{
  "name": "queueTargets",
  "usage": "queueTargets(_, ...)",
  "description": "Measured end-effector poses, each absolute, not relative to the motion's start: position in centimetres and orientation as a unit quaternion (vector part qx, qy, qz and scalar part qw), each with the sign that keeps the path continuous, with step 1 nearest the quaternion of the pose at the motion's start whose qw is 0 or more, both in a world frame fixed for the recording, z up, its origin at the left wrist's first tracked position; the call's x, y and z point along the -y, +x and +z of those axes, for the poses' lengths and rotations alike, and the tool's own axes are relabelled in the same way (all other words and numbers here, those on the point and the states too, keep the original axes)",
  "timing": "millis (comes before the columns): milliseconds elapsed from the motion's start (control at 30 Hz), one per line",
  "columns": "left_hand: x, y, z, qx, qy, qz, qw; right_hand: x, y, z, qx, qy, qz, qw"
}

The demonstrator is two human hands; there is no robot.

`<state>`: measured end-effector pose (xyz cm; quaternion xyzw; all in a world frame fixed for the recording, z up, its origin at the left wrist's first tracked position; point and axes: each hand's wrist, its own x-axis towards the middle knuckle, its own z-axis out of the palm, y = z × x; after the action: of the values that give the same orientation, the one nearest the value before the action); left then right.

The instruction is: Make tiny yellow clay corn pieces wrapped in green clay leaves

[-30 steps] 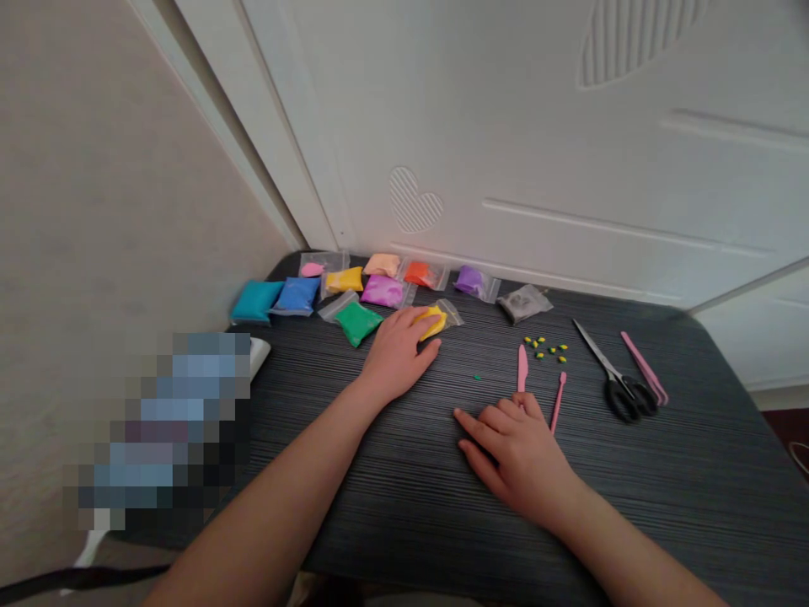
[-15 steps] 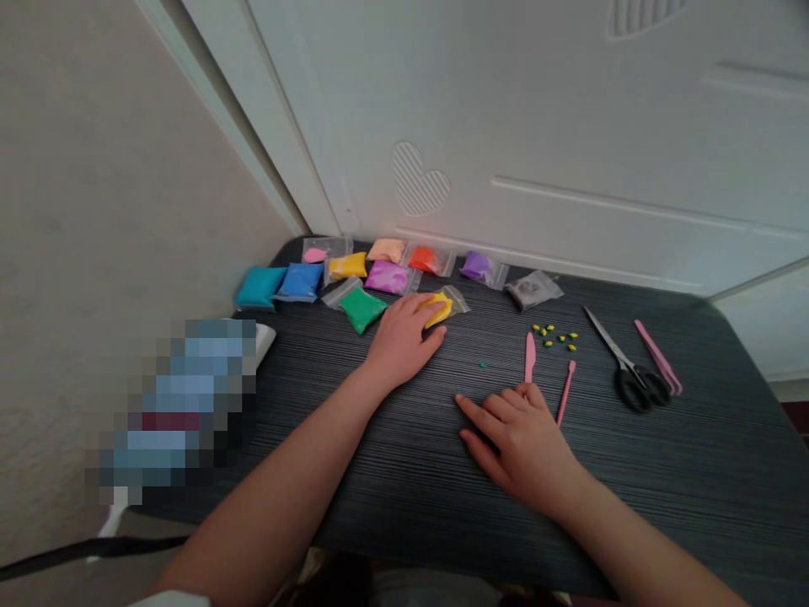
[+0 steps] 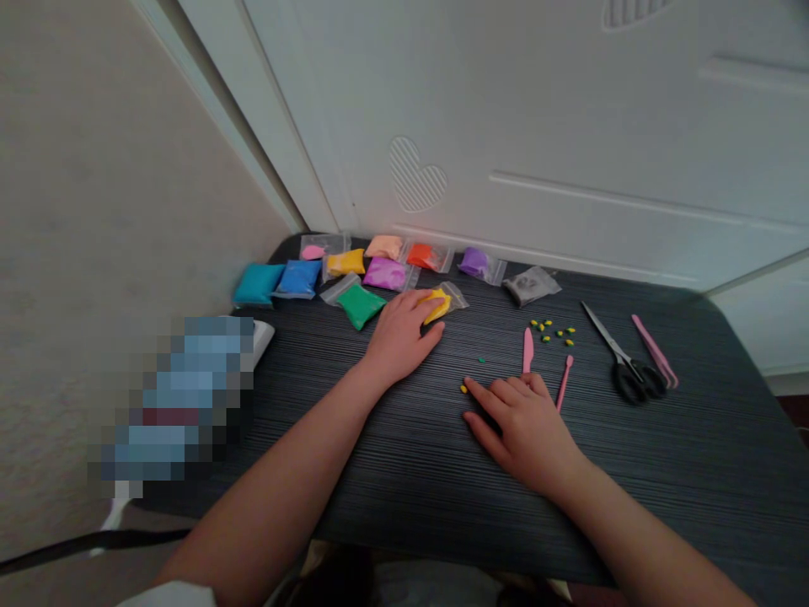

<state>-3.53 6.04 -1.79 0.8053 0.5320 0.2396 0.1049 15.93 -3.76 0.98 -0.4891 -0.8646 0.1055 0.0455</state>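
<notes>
My left hand [image 3: 401, 333] lies over the near-left part of a small bag of yellow clay [image 3: 437, 305], fingers stretched out and resting on it. Beside it on the left is a bag of green clay [image 3: 360, 303]. My right hand [image 3: 522, 421] is low on the table with fingers spread and nothing gripped. A tiny yellow clay piece [image 3: 463, 389] sits at its index fingertip. Just beyond lies a tiny green clay piece [image 3: 481, 360]. The pink plastic knife [image 3: 528, 347] and a thin pink modelling tool [image 3: 565, 384] are partly hidden behind the right hand.
Several small yellow-and-green clay pieces [image 3: 547, 330] lie right of centre. Black-handled scissors [image 3: 623, 362] and pink tweezers [image 3: 654, 350] are farther right. Bags of coloured clay, including blue [image 3: 299, 278] and purple [image 3: 474, 262], line the back. A blurred-out object [image 3: 183, 396] stands at left.
The tiny yellow piece now shows at my right index fingertip, where it was not visible before. My right hand has shifted slightly; my left hand stays on the yellow bag.
</notes>
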Motion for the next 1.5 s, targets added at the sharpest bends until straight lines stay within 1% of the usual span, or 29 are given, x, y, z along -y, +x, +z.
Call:
queueTargets(200,-6.0,-3.5,-1.7,-0.534,0.804,0.24,0.106,3.5,16.2,0.9,0.856,-0.499,0.103,0.089)
queueTargets(600,-6.0,-3.4,-1.7,-0.532,0.805,0.243,0.103,3.4,15.1,0.4,0.842,-0.512,0.101,0.136)
queueTargets(833,-6.1,-3.4,-1.7,-0.532,0.803,0.246,0.108,2.9,14.4,0.2,0.836,-0.523,0.096,0.138)
queueTargets(1133,-6.0,-3.3,-1.9,-0.533,0.803,0.248,0.099,3.0,14.7,0.1,0.851,-0.499,0.097,0.129)
queueTargets(1267,-6.0,-3.4,-1.8,-0.531,0.803,0.252,0.103,3.8,15.4,0.5,0.867,-0.473,0.111,0.107)
queueTargets(1500,-6.0,-3.4,-1.6,-0.534,0.803,0.241,0.107,4.3,15.4,0.8,0.873,-0.474,0.09,0.074)
